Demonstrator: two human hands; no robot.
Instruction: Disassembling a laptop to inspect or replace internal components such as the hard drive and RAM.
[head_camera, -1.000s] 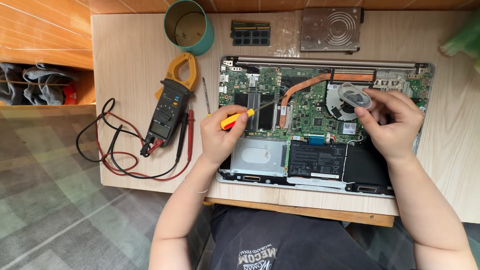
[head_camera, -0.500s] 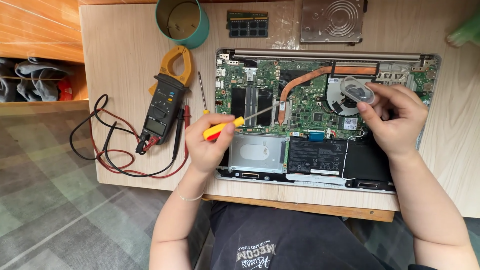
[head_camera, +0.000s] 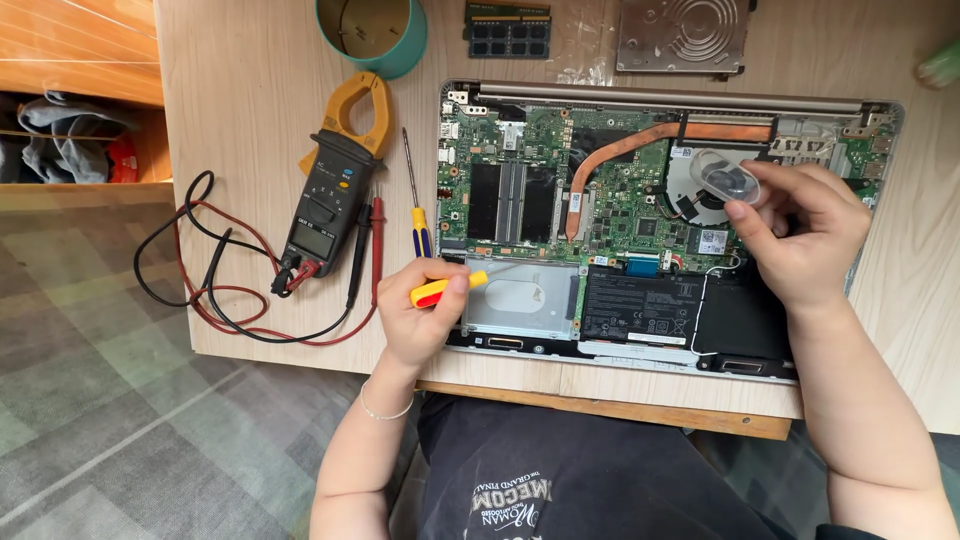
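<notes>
Gripping a red-and-yellow screwdriver (head_camera: 445, 291), the left hand (head_camera: 420, 315) is closed by the open laptop (head_camera: 520, 300). Right hand (head_camera: 800, 235) fingers pinch a small clear container (head_camera: 725, 180); screw removal seems underway, calling for steady tip placement.

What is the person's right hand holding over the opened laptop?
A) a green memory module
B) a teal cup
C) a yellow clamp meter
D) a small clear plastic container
D: the right hand pinches a small clear plastic container above the laptop's fan, while the clamp meter, memory module and teal cup lie untouched on the table.
</notes>
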